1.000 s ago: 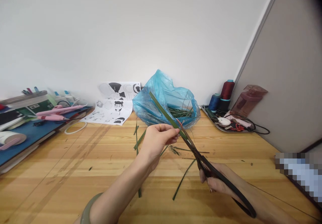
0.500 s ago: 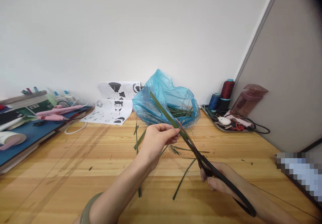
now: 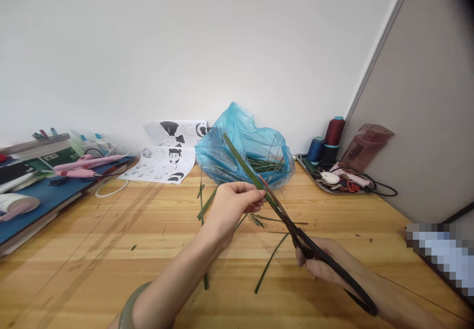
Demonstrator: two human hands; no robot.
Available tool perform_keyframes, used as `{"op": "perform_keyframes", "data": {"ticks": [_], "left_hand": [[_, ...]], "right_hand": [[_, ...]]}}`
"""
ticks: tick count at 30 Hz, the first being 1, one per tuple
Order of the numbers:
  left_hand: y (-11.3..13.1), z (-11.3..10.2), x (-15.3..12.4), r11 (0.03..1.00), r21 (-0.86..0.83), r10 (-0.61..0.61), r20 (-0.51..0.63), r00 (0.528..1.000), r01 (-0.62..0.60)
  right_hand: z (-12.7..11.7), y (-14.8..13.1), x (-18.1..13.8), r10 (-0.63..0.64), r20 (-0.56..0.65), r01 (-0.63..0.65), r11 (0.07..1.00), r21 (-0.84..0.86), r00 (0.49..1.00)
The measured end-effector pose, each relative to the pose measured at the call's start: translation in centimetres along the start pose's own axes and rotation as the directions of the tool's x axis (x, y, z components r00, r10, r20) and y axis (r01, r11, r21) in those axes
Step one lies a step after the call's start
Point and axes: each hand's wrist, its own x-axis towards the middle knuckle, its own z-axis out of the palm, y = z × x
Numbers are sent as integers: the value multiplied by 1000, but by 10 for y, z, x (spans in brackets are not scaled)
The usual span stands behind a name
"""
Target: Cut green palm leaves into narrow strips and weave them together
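Between thumb and fingers, my left hand pinches a long green leaf strip that slants up to the left. My right hand grips a pair of black-handled scissors, its blades pointing up-left along the strip's lower end. The blades lie close against the leaf near my left fingertips; whether they are cutting it I cannot tell. Beyond both hands, a blue plastic bag sits open with a bundle of cut green leaves inside. Loose leaf pieces are scattered on the wooden table below.
Printed drawing sheets lean at the wall, left of the bag. Farther left are pink glue guns on a blue board. A metal tray with small tools and thread spools stands at the right. A blurred-out object lies at the right edge.
The leaf strip and my left hand have shifted very slightly to the right. The scissors and my right hand look almost the same as before.
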Motion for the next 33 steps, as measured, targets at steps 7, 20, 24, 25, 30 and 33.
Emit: {"op": "perform_keyframes", "data": {"ticks": [7, 20, 24, 25, 30, 33], "left_hand": [[-8, 6, -4, 983, 157, -134, 250, 959, 96], [-38, 23, -10, 932, 322, -307, 456, 836, 166], [-38, 21, -11, 908, 325, -413, 598, 687, 263], [-38, 19, -10, 903, 316, -428, 620, 657, 290], [-38, 9, 2, 900, 240, -431, 601, 672, 363], [-38, 4, 7, 897, 185, -430, 579, 693, 402]], "right_hand": [[-9, -5, 10, 78, -252, -60, 995, 77, 965], [-7, 1, 17, 1, -663, 199, 954, 226, 749], [-6, -1, 14, -12, -585, 346, 816, 463, 811], [-6, -2, 14, -11, -527, 347, 764, 544, 850], [-7, -4, 12, -118, -218, 244, 603, 759, 969], [-8, -2, 12, -213, -131, 234, 589, 774, 968]]}}
